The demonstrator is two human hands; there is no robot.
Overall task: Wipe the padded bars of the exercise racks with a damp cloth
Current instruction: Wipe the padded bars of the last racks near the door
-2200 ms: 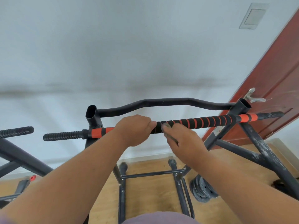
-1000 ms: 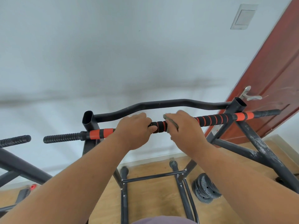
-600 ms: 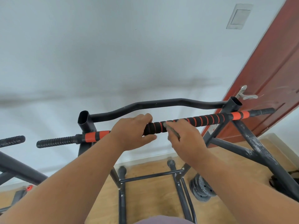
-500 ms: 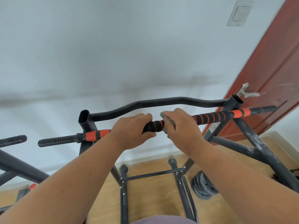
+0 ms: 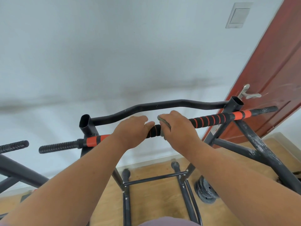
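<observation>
Fingers of our right hand (image 5: pixel 178 128) curl over the padded bar (image 5: pixel 210 120), pinning a small greyish cloth (image 5: pixel 163 122) against the foam; only its edge shows by the thumb side. Left hand (image 5: pixel 132 130) wraps the same bar just beside it, thumb nearly touching the cloth, probably bracing the rack (image 5: pixel 254 144) so it doesn't rock while we rub. Bar sits at the rack's top, in front of the bent black bar (image 5: pixel 162 104), long axis running left-right, right end tipped slightly up toward the red door (image 5: pixel 276 70). Black-and-orange wrap right of the cloth likely next.
</observation>
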